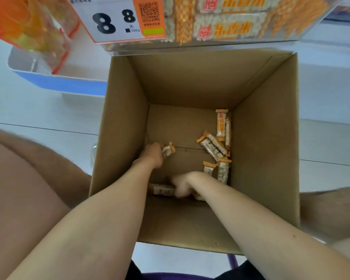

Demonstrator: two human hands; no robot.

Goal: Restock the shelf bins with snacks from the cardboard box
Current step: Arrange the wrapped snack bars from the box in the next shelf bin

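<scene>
Both my arms reach down into a deep cardboard box on the floor. My left hand grips a small orange-and-white snack bar near the box's left wall. My right hand is blurred near the front of the box floor and curls around another snack bar. Several more wrapped bars lie loose along the right side of the box floor. Above the box hangs a clear shelf bin filled with the same orange-and-white bars.
A price tag reading 88 hangs on the bin's front. Another bin of orange-yellow packets is at the top left, over a blue-and-white shelf base. My bare legs flank the box on the white tiled floor.
</scene>
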